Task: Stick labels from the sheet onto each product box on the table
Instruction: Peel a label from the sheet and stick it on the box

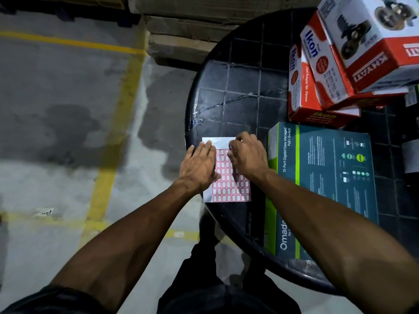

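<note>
While both hands are down on the label sheet (229, 184), it lies flat near the left edge of a round black table (238, 87), with its near edge poking out just past the rim. It's white paper with a grid of little red-bordered labels, and the top strip looks blank.

Left hand (199, 165) is spread flat, fingers straight, pressing down on the sheet's left side. Right hand (248, 156) is curled over the upper right part of the sheet, fingertips bunched down on the labels like a pinch, but I honestly can't tell if there's a label actually caught between them, since the fingers hide that spot.

Just right of the sheet, pretty much touching the right wrist, is a teal and green network switch box (322, 177) lying flat, and its near end hangs over the table's edge. Behind it are two red and white Ikon boxes (317, 71) leaning against each other, and a white and red Khyati box (371, 39) sits tilted on top of them.

Floor (68, 109) is grey concrete with yellow painted lines, and there are some cardboard cartons (181, 26) stacked past the table.
</note>
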`<state>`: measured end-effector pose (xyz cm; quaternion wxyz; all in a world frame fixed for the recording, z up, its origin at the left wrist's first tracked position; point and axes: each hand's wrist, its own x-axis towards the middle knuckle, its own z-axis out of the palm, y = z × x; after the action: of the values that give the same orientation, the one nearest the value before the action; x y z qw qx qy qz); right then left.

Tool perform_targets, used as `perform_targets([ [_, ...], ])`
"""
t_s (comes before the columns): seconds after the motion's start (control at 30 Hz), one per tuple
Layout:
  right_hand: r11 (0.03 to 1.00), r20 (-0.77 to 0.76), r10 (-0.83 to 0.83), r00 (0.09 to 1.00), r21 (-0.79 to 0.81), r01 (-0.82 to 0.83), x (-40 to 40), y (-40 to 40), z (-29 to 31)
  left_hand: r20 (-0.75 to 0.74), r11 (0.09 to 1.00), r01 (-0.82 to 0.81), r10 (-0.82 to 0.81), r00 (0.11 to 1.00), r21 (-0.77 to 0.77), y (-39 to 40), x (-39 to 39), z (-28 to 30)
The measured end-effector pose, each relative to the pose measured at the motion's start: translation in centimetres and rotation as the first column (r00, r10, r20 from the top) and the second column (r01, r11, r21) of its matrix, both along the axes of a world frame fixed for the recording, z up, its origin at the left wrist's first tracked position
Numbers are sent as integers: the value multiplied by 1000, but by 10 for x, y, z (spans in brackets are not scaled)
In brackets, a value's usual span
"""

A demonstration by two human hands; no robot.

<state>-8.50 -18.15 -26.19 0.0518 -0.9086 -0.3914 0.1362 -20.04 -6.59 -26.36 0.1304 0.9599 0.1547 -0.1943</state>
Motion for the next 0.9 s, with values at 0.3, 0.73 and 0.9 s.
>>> perform_targets([
  [0.3,1000,-72,-26,997,4,27,12,7,3,11,1000,-19,20,1000,-16,0,-1,-4],
  [0.73,996,-54,56,997,76,-52,-9,14,-1,129,996,-45,55,990,-72,7,-12,-11],
  [0.9,993,1,26,1000,114,-26,-13,22,-7,145,998,-30,38,989,-63,10,-11,-13],
])
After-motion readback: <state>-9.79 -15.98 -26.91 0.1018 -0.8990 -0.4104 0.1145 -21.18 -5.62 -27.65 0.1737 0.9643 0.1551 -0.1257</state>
